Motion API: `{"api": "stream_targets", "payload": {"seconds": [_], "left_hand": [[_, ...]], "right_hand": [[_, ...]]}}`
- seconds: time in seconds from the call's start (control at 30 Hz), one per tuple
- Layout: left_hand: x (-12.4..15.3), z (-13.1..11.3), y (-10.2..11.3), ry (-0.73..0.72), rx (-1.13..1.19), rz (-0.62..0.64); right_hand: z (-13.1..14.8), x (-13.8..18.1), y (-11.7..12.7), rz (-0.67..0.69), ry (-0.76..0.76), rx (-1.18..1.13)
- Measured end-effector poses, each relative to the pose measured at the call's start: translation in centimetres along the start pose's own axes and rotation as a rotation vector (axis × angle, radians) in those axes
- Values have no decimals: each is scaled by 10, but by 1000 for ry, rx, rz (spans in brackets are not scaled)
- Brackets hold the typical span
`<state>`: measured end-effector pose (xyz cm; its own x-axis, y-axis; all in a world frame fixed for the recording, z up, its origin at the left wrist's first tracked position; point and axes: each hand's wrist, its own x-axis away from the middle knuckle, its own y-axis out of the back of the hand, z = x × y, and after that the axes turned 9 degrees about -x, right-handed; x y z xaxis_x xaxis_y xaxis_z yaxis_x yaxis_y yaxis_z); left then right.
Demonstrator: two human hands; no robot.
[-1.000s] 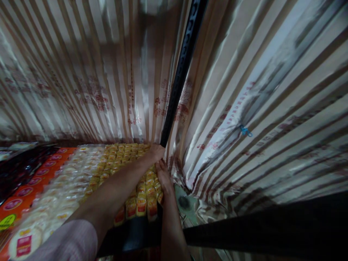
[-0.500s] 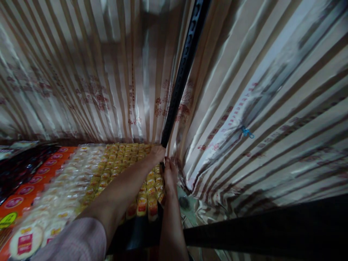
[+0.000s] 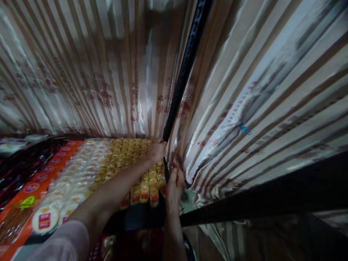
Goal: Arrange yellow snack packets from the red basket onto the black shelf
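A black perforated shelf upright (image 3: 187, 65) runs from the top of the view down to my hands. My left hand (image 3: 157, 149) is closed around the upright's lower part, at the edge of the striped beige curtain (image 3: 89, 72). Just below and to the right, my right hand (image 3: 175, 183) is closed on the bottom edge of the right-hand striped curtain (image 3: 258, 101) beside the upright. Rows of yellow and red packets (image 3: 133, 163) lie on the shelf under my left forearm.
Striped curtains with red print hang over the shelves on both sides. Round white packets (image 3: 45, 219) and orange boxes (image 3: 29, 188) fill the shelf at the left. A dark shelf edge (image 3: 258, 203) crosses the lower right. A small blue tie (image 3: 244, 128) sits on the right curtain.
My right hand has shifted slightly right and closed on the curtain's edge. My left hand stays on the upright. The view has tilted down a little.
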<state>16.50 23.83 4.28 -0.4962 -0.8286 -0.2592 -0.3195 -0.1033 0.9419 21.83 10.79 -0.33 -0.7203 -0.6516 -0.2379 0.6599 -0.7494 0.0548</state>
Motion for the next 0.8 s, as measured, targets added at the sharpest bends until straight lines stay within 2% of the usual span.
{"api": "stream_targets", "payload": {"seconds": [0.07, 0.17, 0.23, 0.37, 0.47, 0.6, 0.8], "left_hand": [[27, -6, 10, 32, 150, -107], [79, -17, 19, 65, 342, -125], [118, -25, 20, 100, 454, -124], [189, -34, 3, 196, 586, -70], [226, -34, -17, 200, 570, 33], [248, -30, -37, 246, 520, 111], [245, -28, -44, 231, 459, 126]], "right_hand": [[5, 15, 8, -7, 68, -16], [1, 34, 20, 42, 130, 5], [-9, 43, 26, 116, 109, 65], [-36, 53, 31, 215, 31, 191], [-51, 53, 29, 254, 72, 224], [-58, 46, 25, 282, 28, 225], [-51, 47, 21, 309, -47, 206]]}}
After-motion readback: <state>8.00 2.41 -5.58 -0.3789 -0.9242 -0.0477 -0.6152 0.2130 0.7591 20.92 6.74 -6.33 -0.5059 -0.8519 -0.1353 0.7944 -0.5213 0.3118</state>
